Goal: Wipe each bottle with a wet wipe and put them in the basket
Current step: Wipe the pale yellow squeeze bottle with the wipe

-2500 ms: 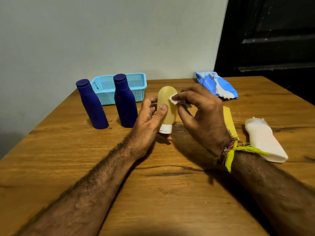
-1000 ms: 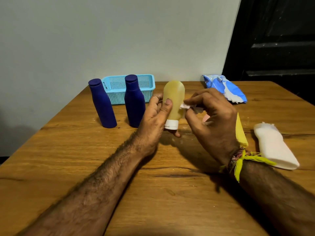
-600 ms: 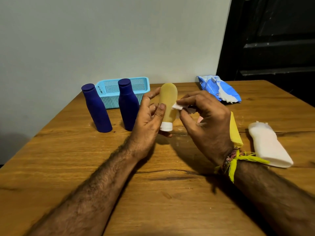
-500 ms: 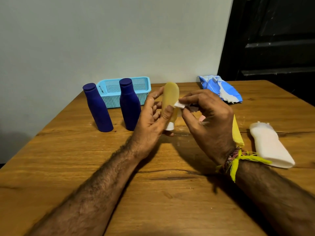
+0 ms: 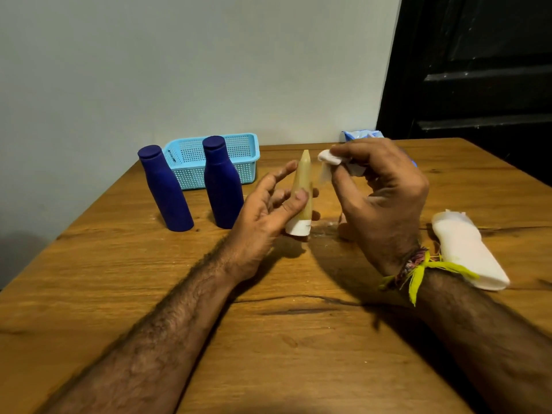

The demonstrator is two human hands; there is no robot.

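Note:
My left hand holds a tan tube bottle upright on its white cap, thumb pressed on its lower part, seen edge-on. Just right of the tube's tip, my right hand pinches a white wet wipe, slightly apart from the tube. Two dark blue bottles stand in front of the light blue basket at the back left. A white bottle lies on its side at the right.
The blue wipes pack shows behind my right hand near the wall. The wooden table ends at the right beside a dark door. A grey wall runs along the table's far edge.
The tube has been turned from broad face to narrow edge toward me. My right hand with the wipe has risen to the tube's tip and come off its surface.

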